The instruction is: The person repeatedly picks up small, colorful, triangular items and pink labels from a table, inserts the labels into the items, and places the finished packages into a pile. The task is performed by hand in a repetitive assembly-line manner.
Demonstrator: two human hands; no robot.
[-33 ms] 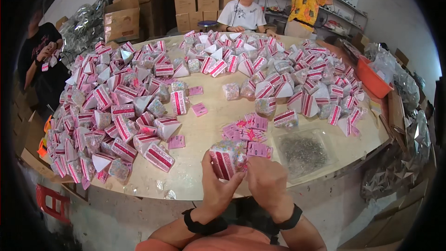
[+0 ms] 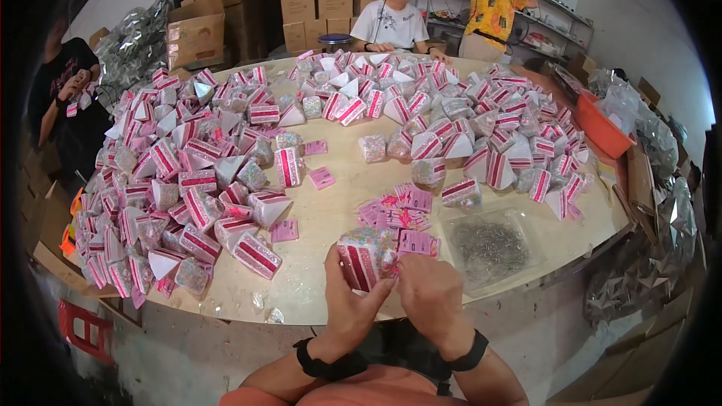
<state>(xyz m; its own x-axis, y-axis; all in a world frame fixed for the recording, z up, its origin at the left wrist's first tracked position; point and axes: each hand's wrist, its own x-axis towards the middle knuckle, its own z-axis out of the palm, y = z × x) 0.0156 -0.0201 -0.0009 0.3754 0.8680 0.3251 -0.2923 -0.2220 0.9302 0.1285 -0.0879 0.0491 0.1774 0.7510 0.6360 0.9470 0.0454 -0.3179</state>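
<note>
My left hand (image 2: pixel 350 304) is wrapped round a cake-slice-shaped ornament (image 2: pixel 359 262), pink and white striped on its side with a pale speckled top. Against the slice's right edge, my right hand (image 2: pixel 432 293) is closed in a pinch. Whatever lies between those fingertips is too small or hidden to make out. Just beyond both hands are loose pink cards (image 2: pixel 397 214) in a small heap. To the right of them stands a clear shallow tray (image 2: pixel 532 234) holding many small metal pieces (image 2: pixel 489 249).
Similar cake slices (image 2: pixel 199 180) are piled along the table's left, far and right sides. An orange basin (image 2: pixel 604 129) sits at the right edge, near silvery wrapping. A red stool (image 2: pixel 86 331) is at lower left. Three people are around the far side, boxes (image 2: pixel 331 0) stacked behind.
</note>
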